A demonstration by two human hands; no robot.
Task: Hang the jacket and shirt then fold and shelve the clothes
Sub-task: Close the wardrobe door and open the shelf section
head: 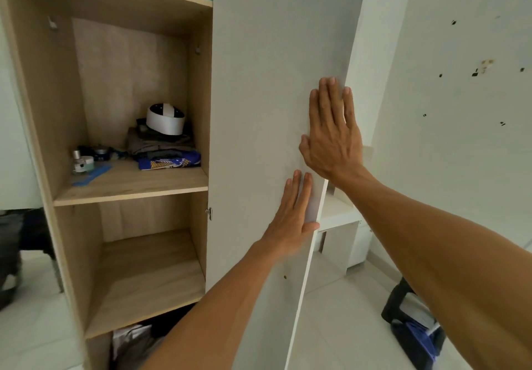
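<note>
Pressing flat against the white wardrobe door, the right hand lies with fingers straight and close together near the door's free edge. The left hand lies just below it, equally flat. Folded clothes sit stacked on the middle shelf, beneath a white round object.

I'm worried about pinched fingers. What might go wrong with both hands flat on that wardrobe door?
The left hand has its thumb at the edge of the door, and fingertips of the right hand reach it too: either might get pinched. A hard push may shake the white round object off the folded clothes.
</note>
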